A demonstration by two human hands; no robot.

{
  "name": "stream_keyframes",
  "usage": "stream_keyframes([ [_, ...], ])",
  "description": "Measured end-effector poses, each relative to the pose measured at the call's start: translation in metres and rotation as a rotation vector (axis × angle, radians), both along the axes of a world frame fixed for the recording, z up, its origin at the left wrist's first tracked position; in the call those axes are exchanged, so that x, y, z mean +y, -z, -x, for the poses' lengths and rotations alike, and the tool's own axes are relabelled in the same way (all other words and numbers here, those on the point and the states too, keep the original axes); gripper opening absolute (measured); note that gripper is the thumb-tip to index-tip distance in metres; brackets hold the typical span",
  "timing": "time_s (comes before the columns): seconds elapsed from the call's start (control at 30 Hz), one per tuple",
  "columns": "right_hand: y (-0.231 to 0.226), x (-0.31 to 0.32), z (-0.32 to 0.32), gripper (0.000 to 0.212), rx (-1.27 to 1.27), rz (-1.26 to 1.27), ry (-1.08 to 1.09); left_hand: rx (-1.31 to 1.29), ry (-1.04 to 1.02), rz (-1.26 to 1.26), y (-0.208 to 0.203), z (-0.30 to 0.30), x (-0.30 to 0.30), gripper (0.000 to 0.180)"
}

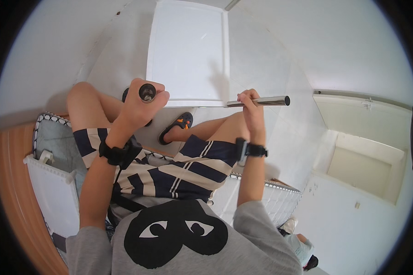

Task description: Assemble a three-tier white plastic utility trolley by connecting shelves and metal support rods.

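Landmark: white rimmed panel, ahead of the seated wearer. Left hand, at the panel's near-left corner in this view, is curled firmly around a dark-ended tube, seen end-on. Right hand, just off the near-right corner, pinches a shiny metal tube between thumb and fingers; the tube lies crosswise, pointing away from the panel. Whether its inner end touches the panel edge is unclear from this angle.

Surroundings: pale floor to the panel's right; whitish wall to its left. Nearer than the panel, a quilted pad with patterned trim; wood-grain surface nearer and left. Well right of the panel, a recessed hatch; nearer than that, another person, partly visible.
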State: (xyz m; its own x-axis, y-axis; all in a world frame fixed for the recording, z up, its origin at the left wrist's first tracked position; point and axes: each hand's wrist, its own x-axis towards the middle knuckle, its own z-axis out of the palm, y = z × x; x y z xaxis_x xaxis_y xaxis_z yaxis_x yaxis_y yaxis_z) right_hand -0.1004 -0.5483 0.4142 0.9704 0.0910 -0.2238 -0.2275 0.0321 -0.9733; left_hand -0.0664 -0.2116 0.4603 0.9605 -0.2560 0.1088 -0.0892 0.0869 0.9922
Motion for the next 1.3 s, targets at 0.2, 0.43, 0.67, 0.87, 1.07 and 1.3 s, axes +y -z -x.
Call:
stream_keyframes([
  [0.2,0.028,0.078,-0.006,0.03,-0.24,0.311,1.109,-0.021,0.026,-0.084,0.002,0.004,0.001,0.031],
  [0.43,0.035,0.05,-0.016,0.033,-0.043,0.259,1.084,0.008,0.047,-0.097,-0.002,0.001,-0.008,0.032],
  [0.67,0.036,0.016,-0.002,0.034,-0.115,0.217,0.521,0.013,0.014,-0.123,-0.002,-0.001,-0.009,0.033],
  [0.87,0.032,0.013,-0.005,0.031,-0.141,0.157,0.408,0.041,0.0,-0.062,0.008,0.002,0.002,0.03],
  [1.07,0.02,-0.006,-0.007,0.019,-0.083,0.182,0.183,0.034,0.036,-0.037,0.003,-0.006,0.002,0.03],
  [1.3,-0.085,-0.042,0.037,0.053,-0.139,0.364,0.201,0.095,0.199,-0.176,0.014,-0.008,-0.007,0.023],
])
